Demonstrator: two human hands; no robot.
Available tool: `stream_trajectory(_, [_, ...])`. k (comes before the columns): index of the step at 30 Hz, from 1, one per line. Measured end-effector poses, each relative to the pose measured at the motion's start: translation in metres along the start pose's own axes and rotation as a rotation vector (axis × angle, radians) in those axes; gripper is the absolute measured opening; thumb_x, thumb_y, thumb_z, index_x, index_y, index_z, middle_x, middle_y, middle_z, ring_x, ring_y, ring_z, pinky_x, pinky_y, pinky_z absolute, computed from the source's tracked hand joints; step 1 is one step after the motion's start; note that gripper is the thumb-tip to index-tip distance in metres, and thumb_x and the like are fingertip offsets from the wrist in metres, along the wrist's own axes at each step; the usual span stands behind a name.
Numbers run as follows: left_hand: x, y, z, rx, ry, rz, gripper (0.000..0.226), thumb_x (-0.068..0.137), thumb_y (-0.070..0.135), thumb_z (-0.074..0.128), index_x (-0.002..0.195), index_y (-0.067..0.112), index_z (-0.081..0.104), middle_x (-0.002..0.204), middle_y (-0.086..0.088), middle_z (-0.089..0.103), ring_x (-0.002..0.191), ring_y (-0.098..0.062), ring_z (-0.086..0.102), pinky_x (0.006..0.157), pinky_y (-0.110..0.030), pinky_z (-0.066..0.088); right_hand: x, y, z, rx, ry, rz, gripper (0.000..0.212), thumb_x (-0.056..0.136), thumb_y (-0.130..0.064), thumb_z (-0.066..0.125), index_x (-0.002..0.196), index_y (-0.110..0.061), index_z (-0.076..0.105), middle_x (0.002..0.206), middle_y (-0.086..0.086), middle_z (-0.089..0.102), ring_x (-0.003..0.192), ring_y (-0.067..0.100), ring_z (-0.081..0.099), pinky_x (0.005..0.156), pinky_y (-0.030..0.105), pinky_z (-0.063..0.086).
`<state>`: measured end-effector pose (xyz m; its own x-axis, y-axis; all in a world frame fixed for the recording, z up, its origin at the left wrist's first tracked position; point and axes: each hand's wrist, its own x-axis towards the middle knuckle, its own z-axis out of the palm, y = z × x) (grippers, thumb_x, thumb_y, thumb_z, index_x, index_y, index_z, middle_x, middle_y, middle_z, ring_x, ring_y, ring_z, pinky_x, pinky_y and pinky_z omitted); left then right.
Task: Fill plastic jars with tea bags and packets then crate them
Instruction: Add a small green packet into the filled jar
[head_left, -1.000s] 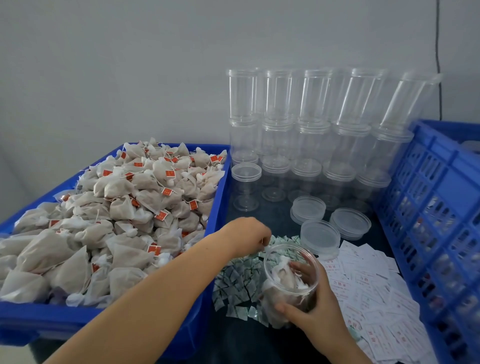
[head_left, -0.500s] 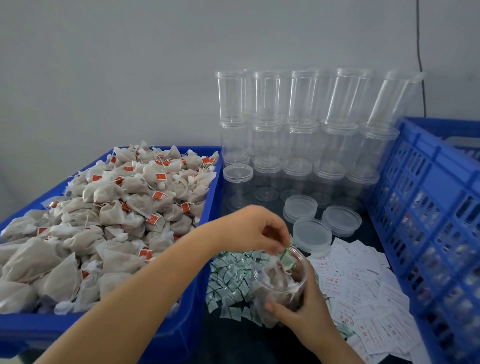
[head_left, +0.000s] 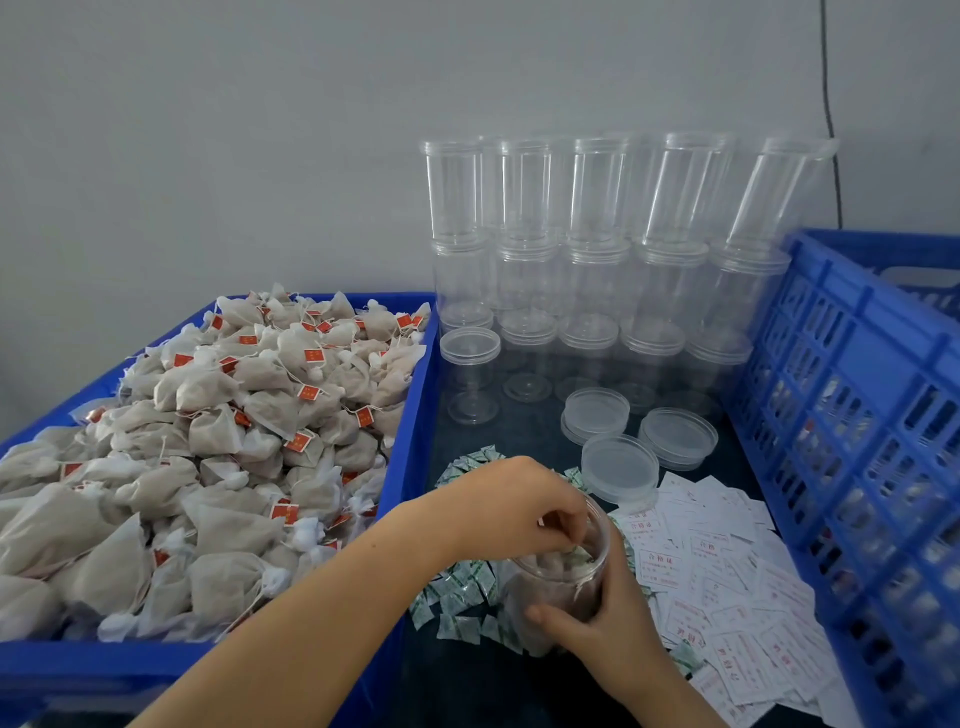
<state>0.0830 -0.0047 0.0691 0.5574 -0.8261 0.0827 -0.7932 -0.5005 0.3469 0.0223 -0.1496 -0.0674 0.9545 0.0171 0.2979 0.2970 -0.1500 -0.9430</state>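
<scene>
Dark tabletop, my right hand wrapped round jar, left hand pinched at mouth, contents unclear. Guessing packet step; lid next, beyond grip.

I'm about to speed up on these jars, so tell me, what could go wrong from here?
Three risks, as judgements:
1. The stacked jars at the back lean, the rightmost most of all; a knock on the table could topple them.
2. The left hand is pushing into the jar, which only the right hand steadies; it could tip onto the green packets.
3. The white slips lie loose beside that jar; a sweep of the right forearm could scatter them.
</scene>
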Motion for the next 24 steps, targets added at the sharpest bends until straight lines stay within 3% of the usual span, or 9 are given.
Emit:
stream_trajectory(8, [-0.001,0.004,-0.002,-0.060,0.012,0.015,0.016,0.091,0.028,0.062,0.100,0.019,0.071,0.086,0.004,0.070,0.076,-0.004,0.059,0.075,-0.025,0.049,0.001,-0.010,-0.002,-0.024,-0.007,-0.017,0.097,0.057,-0.029,0.088,0.134,-0.062,0.040,0.130,-0.023,0.060,0.120,0.002,0.060,0.090,0.010,0.048])
stream_trajectory(13, [-0.004,0.003,-0.009,-0.374,0.343,0.001,0.007,0.088,0.024,0.066,0.088,0.018,0.069,0.073,0.006,0.067,0.066,-0.010,0.061,0.065,-0.028,0.053,0.000,-0.019,-0.008,-0.005,0.029,-0.017,0.087,0.048,-0.042,0.092,0.123,-0.060,0.049,0.125,-0.019,0.062,0.118,0.004,0.061,0.089,0.025,0.053])
stream_trajectory(15, [-0.001,0.000,-0.011,-0.554,0.500,-0.078,0.008,0.088,0.022,0.065,0.082,0.026,0.066,0.067,0.008,0.064,0.062,-0.011,0.060,0.064,-0.027,0.054,-0.001,-0.024,-0.012,0.007,0.052,-0.014,0.089,0.047,-0.046,0.090,0.125,-0.056,0.049,0.123,-0.024,0.061,0.117,-0.001,0.059,0.086,0.017,0.052])
stream_trajectory(17, [0.007,-0.004,-0.012,-0.626,0.558,-0.202,0.010,0.090,0.022,0.063,0.081,0.027,0.064,0.065,0.009,0.064,0.063,-0.006,0.060,0.065,-0.021,0.053,0.000,-0.031,-0.019,0.002,0.080,-0.025,0.096,0.046,-0.048,0.088,0.133,-0.043,0.046,0.123,-0.025,0.061,0.118,-0.004,0.057,0.086,0.009,0.048])
stream_trajectory(20, [0.025,-0.009,-0.009,-0.437,0.413,-0.348,0.006,0.091,0.027,0.061,0.090,0.022,0.065,0.076,0.010,0.066,0.072,-0.005,0.062,0.075,-0.025,0.054,-0.004,-0.043,-0.034,-0.008,0.107,-0.058,0.097,0.046,-0.047,0.087,0.134,-0.039,0.045,0.121,-0.025,0.063,0.115,-0.006,0.058,0.085,0.007,0.047])
stream_trajectory(24, [0.057,-0.002,0.004,-0.187,0.135,-0.312,0.024,0.091,0.028,0.060,0.110,0.014,0.062,0.103,-0.001,0.066,0.093,-0.016,0.062,0.085,-0.031,0.051,-0.019,-0.050,-0.057,-0.023,0.171,-0.086,0.091,0.043,-0.035,0.092,0.118,-0.068,0.052,0.118,-0.026,0.065,0.111,-0.009,0.059,0.082,0.006,0.049])
